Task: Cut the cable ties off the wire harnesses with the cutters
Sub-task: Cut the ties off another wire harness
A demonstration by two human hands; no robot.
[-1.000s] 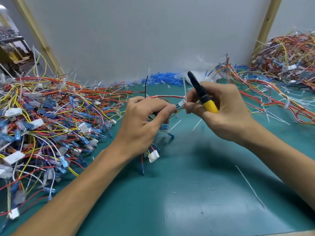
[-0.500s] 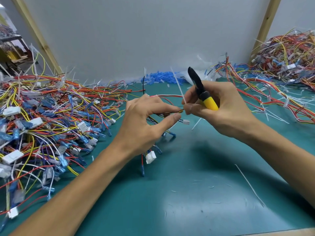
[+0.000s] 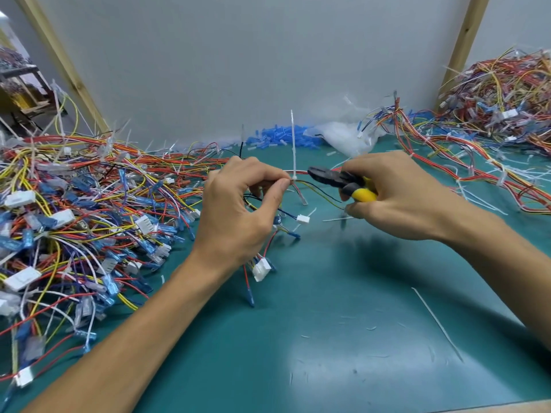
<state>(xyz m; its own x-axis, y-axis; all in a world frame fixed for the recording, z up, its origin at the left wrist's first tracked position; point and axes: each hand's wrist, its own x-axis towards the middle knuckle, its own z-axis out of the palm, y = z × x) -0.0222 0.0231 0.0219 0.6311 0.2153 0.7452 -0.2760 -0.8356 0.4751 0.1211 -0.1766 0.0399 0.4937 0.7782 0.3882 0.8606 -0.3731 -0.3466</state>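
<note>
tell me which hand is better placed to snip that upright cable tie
Right: the right hand grips the cutters, their nose aimed at the cable tie, while the left hand pinches the harness beside it.

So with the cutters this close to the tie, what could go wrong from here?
1. The tip of the cutters sits right by the red wires that the cable tie binds. Closing there could nick the insulation instead of the tie.
2. The left hand pinches the wire harness right beside the tie, so its thumb could be caught by the blades.
3. The tie's long tail stands upright and may spring away once cut.
</note>
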